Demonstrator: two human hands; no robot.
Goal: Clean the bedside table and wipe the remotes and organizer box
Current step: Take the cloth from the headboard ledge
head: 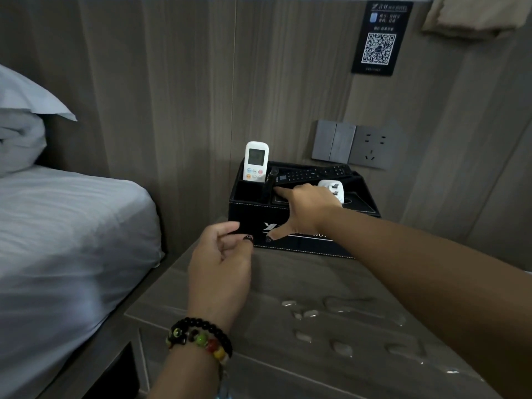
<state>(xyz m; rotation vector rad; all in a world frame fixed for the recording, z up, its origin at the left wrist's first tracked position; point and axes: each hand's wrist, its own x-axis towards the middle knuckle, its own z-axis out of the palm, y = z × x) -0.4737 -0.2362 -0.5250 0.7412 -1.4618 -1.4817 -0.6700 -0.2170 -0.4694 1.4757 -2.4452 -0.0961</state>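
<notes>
Organizer: one black leather box with white stitching (288,223), at 12 o'clock on the grey wood-grain bedside table (288,283).
Remotes: two, one white (256,161) upright, one black (312,173) lying across.
Left hand (220,262): fingers loosely curled, touching the box corner.
Right hand (306,210): grasps the front wall, thumb outside.
Water drops: several, 5 o'clock (342,348).

Dim, flat indoor light with a cool grey cast; no lamp is visible. Glare glints off water droplets (342,348) on the bedside table (288,283). The black organizer box (247,217) loses detail in shadow. Wide-angle distortion bends the wall panels (172,82) at the edges; the picture is soft throughout.
</notes>
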